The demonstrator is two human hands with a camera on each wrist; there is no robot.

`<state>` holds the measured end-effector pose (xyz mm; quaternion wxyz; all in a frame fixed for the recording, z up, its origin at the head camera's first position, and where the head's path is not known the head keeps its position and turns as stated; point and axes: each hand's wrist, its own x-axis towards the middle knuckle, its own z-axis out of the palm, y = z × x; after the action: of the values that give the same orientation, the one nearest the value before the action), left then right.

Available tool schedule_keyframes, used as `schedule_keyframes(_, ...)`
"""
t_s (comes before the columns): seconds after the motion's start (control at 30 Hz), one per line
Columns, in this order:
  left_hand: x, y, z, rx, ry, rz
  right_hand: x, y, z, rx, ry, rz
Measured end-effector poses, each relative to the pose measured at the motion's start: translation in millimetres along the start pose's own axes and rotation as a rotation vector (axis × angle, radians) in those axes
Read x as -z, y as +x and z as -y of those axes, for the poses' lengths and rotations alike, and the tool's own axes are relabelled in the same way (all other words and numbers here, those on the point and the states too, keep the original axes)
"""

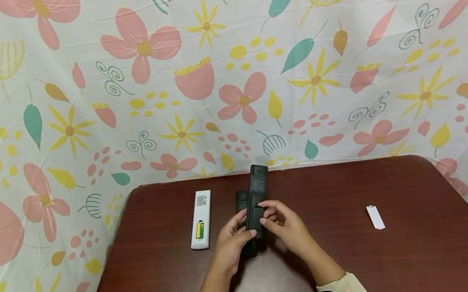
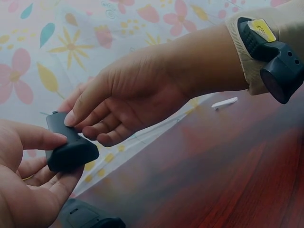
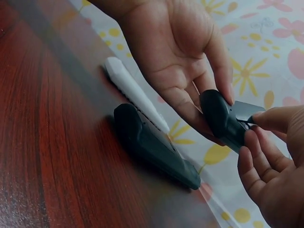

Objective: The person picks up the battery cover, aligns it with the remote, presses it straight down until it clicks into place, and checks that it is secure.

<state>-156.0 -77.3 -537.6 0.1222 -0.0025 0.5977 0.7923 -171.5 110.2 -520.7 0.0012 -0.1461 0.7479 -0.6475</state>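
Note:
My left hand (image 1: 232, 242) holds a black remote control (image 1: 259, 182) above the table, its back turned up and its thick end toward me. In the left wrist view, the left thumb lies on top of the remote (image 2: 71, 152) with fingers beneath. My right hand (image 1: 289, 228) pinches the remote's battery cover (image 3: 249, 110), which looks partly raised in the right wrist view; its inside is hidden. Below the hands a second black remote (image 3: 156, 154) lies on the table, partly covered in the head view. To its left, a white remote (image 1: 201, 209) shows yellow-green batteries (image 1: 200, 230) in its uncovered compartment.
A white battery cover (image 1: 375, 217) lies by itself on the right side of the dark red-brown table (image 1: 422, 249). Behind the table and along its sides hangs a flower-printed cloth (image 1: 268, 131). Dark wrist cameras (image 2: 280, 71) sit at the beige sleeves.

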Motion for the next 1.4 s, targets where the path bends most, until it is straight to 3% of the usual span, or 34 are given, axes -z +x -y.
schedule_keyframes(0.33, -1.3, -1.3, -2.2, 0.001, 0.010, -0.009, -0.3, 0.6, 0.6, -0.031, -0.055, -0.017)
schedule_keyframes(0.67, -1.9, -2.4, -4.0, -0.002, 0.001, -0.001, 0.4, -5.6, 36.1, -0.079, -0.095, 0.020)
schedule_keyframes(0.97, -1.8, -2.1, -4.7, -0.001, 0.002, -0.001, 0.8, -5.3, 36.9, -0.060, -0.098, 0.016)
schedule_keyframes(1.17, -2.4, -2.8, -6.1, -0.002, 0.007, -0.010, -1.2, -2.5, 23.5, -0.068, -0.067, -0.023)
schedule_keyframes(1.4, -2.3, -3.4, -5.4, -0.007, 0.006, -0.009, -4.4, -4.8, 38.6, -0.137, -0.083, -0.097)
